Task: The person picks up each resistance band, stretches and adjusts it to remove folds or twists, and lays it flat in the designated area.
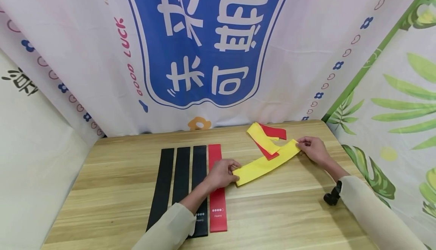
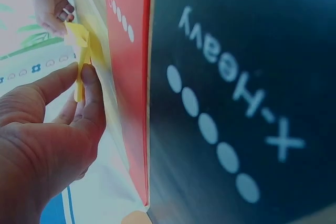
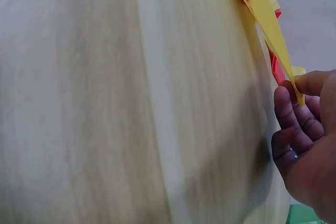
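While the left hand (image 1: pixel 219 174) and right hand (image 1: pixel 315 150) clamp fingers (image 2: pixel 93 98) on opposite ends of a yellow band (image 1: pixel 267 165), a red band (image 1: pixel 218 200) lies beside three black bands (image 1: pixel 181 174).

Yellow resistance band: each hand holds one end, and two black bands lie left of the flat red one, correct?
Not two: the head view shows three black bands left of the flat red band. The left hand and right hand each hold one end of the yellow resistance band.
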Tool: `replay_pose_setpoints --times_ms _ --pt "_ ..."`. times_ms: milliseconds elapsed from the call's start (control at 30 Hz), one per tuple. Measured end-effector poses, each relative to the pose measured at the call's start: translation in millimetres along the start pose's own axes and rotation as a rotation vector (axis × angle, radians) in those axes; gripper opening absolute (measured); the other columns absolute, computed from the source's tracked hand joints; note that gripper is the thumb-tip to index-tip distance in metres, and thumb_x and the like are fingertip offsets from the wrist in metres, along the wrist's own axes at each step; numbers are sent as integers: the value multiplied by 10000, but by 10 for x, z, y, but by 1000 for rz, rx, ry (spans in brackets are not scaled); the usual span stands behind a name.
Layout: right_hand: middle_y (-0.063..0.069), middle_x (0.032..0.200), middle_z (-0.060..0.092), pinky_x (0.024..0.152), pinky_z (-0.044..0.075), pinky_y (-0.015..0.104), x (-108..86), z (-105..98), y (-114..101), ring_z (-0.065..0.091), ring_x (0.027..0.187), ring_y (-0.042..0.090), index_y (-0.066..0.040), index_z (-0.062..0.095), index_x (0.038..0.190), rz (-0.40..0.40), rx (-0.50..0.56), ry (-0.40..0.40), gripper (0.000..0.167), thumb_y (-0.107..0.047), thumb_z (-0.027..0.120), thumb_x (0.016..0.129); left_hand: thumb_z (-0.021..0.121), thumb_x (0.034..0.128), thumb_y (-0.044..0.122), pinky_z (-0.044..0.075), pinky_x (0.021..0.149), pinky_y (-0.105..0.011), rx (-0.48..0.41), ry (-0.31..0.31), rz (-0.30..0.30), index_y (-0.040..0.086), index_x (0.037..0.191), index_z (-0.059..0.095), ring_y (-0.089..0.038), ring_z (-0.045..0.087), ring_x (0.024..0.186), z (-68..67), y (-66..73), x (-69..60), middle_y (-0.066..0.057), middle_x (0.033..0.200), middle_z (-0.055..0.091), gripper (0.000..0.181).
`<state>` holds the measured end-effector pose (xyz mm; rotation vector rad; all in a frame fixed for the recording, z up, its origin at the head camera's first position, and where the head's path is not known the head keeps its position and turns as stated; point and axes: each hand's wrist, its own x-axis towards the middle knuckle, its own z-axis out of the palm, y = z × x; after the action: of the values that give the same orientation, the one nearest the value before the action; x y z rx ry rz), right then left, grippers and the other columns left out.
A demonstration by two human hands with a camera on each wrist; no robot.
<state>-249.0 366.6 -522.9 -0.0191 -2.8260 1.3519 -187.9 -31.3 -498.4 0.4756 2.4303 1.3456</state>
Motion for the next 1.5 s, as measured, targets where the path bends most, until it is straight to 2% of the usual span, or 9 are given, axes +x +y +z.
replay_pose_setpoints --times_ms 233,467,633,733,867,1067,1233,1500 --pt "124 891 725 581 538 250 -66 -34 16 619 670 149 90 709 1118 -22 -37 -52 191 -76 666 1033 849 863 -6 513 652 -220 14 -36 4 6 1208 740 -150 592 817 31 17 -85 -65 974 676 362" --pt "66 812 693 568 515 259 -116 -76 25 595 661 170 66 713 1087 5 -73 -113 160 -76 693 1016 870 847 9 516 599 -232 47 -85 1 17 1200 740 -156 592 840 46 50 -141 -46 966 664 376" --pt "57 811 693 569 509 258 -135 -81 27 591 661 167 43 730 1046 -12 -119 -137 138 -87 710 1002 868 851 14 527 669 -249 85 -110 -5 20 1198 742 -168 591 880 60 46 -160 -56 1009 677 369" --pt "61 826 699 579 504 251 -141 -81 25 588 668 154 27 743 1018 -35 -150 -139 128 -98 722 996 861 863 33 529 735 -253 119 -112 0 30 1204 743 -151 593 876 76 31 -159 -52 1030 686 361" --pt "73 852 709 591 508 243 -146 -85 18 590 687 154 23 750 1017 -49 -166 -129 127 -98 737 982 855 872 54 532 752 -248 151 -107 17 34 1200 747 -125 596 836 94 21 -150 -49 1022 690 347" --pt "88 906 726 625 523 220 -142 -80 31 614 746 133 35 738 1089 -66 -149 -129 235 -139 800 944 872 875 110 530 769 -252 163 -102 18 46 1187 751 -134 609 873 104 27 -140 -46 1037 712 341" --pt "78 911 731 651 531 208 -142 -65 47 640 757 136 34 732 1119 -100 -144 -120 316 -148 862 896 875 871 91 535 766 -250 145 -93 13 41 1184 753 -142 613 889 111 20 -129 -48 1036 709 339" --pt "100 902 722 662 537 191 -144 -28 53 630 768 136 54 724 1087 -92 -155 -94 285 -114 856 899 860 871 33 525 742 -234 115 -82 3 27 1190 751 -154 604 883 115 8 -111 -39 1000 685 338"
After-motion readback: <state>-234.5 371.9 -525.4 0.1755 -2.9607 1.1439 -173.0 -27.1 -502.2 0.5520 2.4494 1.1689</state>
